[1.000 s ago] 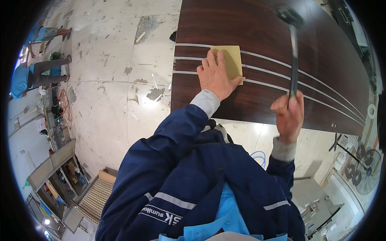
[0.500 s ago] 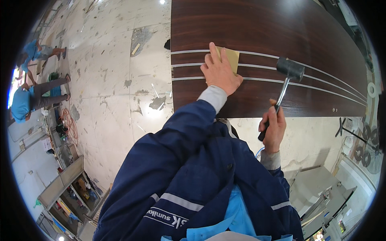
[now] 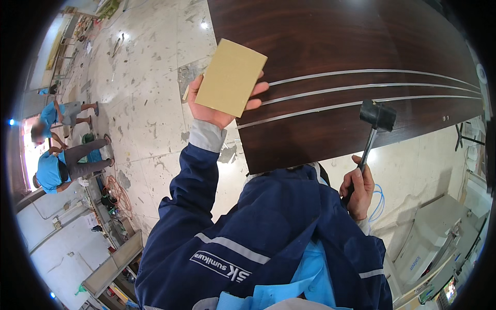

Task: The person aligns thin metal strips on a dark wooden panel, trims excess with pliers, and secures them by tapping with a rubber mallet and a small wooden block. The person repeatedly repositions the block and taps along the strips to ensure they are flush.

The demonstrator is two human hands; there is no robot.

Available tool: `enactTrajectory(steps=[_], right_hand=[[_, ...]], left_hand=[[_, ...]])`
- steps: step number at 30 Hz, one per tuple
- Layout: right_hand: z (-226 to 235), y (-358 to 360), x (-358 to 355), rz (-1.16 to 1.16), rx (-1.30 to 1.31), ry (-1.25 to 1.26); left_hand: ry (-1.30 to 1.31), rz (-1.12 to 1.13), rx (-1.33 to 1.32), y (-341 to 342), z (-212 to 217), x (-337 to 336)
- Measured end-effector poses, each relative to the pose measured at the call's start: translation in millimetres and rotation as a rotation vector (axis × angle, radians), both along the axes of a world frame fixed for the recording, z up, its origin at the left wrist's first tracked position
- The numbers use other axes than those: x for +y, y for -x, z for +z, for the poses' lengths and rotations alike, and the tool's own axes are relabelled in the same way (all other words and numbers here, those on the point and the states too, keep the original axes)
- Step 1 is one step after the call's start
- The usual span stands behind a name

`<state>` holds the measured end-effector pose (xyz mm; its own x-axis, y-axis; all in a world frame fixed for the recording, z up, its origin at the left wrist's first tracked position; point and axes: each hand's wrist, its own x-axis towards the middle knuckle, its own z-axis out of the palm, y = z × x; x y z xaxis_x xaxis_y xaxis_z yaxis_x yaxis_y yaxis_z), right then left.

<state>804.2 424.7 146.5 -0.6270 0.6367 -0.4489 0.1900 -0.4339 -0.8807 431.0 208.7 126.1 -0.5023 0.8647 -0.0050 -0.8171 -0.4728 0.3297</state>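
Tan block (image 3: 230, 77) in raised left hand (image 3: 214, 106), above door panel (image 3: 351, 46).

Tan rectangular block (image 3: 230, 77), flat, possibly wood, tilted, raised at the dark panel's left edge. Hammer (image 3: 373, 132): black head, slim pale handle, upright over the panel's near edge.

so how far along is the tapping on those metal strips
Three metal strips already sit in the dark panel. In hand: left hand holds the tan block lifted off, right hand holds the mallet above the panel. How much tapping is left can't be told.
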Motion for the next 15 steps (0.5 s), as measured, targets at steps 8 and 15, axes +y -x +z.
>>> enactTrajectory(steps=[8,15], right_hand=[[16.9,5.9,2.4,0.086,-0.117,-0.183],[-12.6,14.1,1.9,0.219,-0.465,-0.472]], left_hand=[[0.908,0.057,1.426,21.8,-16.8,13.7],[1.158,0.024,2.19,36.4,-45.8,19.5]])
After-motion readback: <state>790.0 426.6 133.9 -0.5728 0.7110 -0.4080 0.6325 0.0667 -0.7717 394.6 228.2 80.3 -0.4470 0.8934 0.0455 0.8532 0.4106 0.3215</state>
